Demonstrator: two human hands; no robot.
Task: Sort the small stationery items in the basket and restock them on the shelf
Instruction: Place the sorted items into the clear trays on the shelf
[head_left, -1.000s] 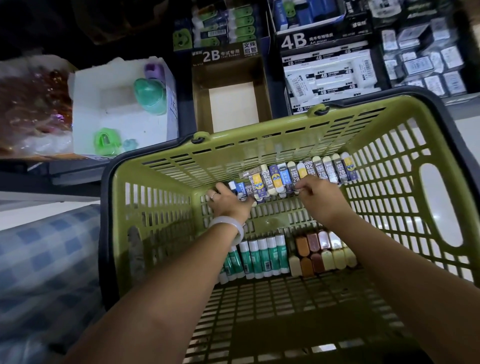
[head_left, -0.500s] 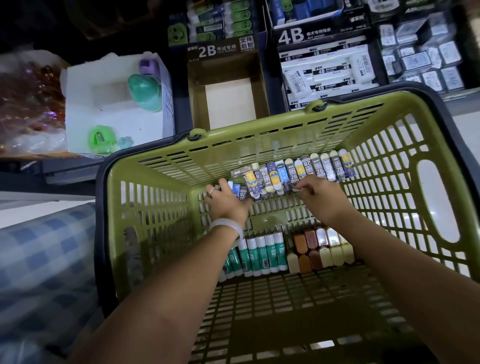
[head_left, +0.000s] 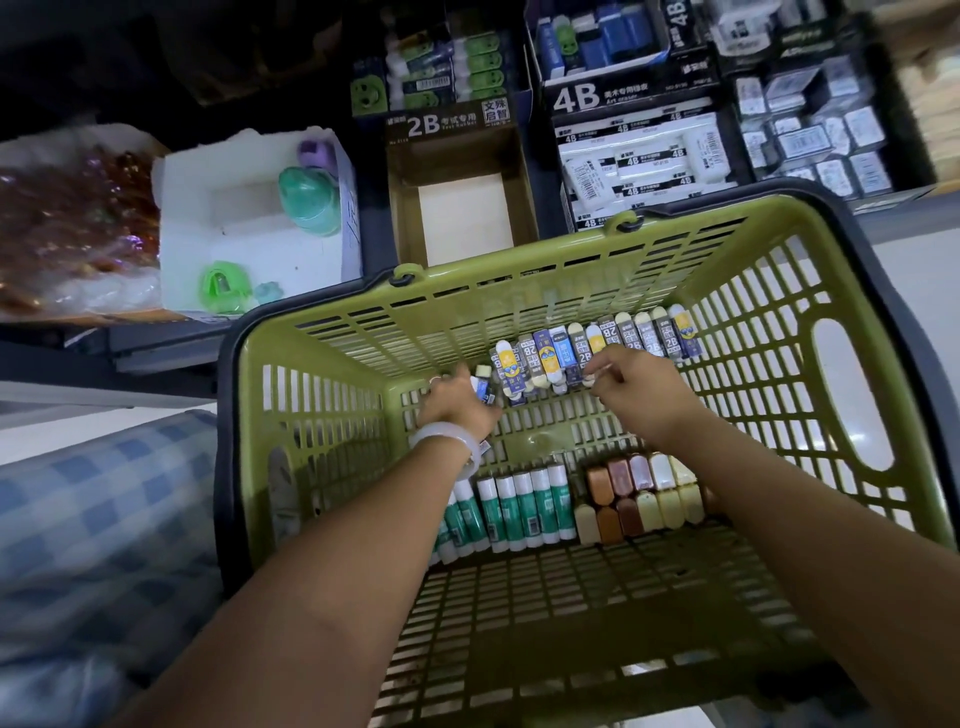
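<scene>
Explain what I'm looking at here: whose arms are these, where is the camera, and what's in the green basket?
The camera sits on a person's head, looking down at their own two bare arms. Both reach into a green slatted plastic basket held before a shop shelf. A row of small wrapped 2B erasers lines the basket's far wall; nearer lie green-and-white glue sticks and brown and cream blocks. The left hand grips a few erasers; the right hand pinches at the row. An empty brown cardboard 2B box waits on the shelf.
</scene>
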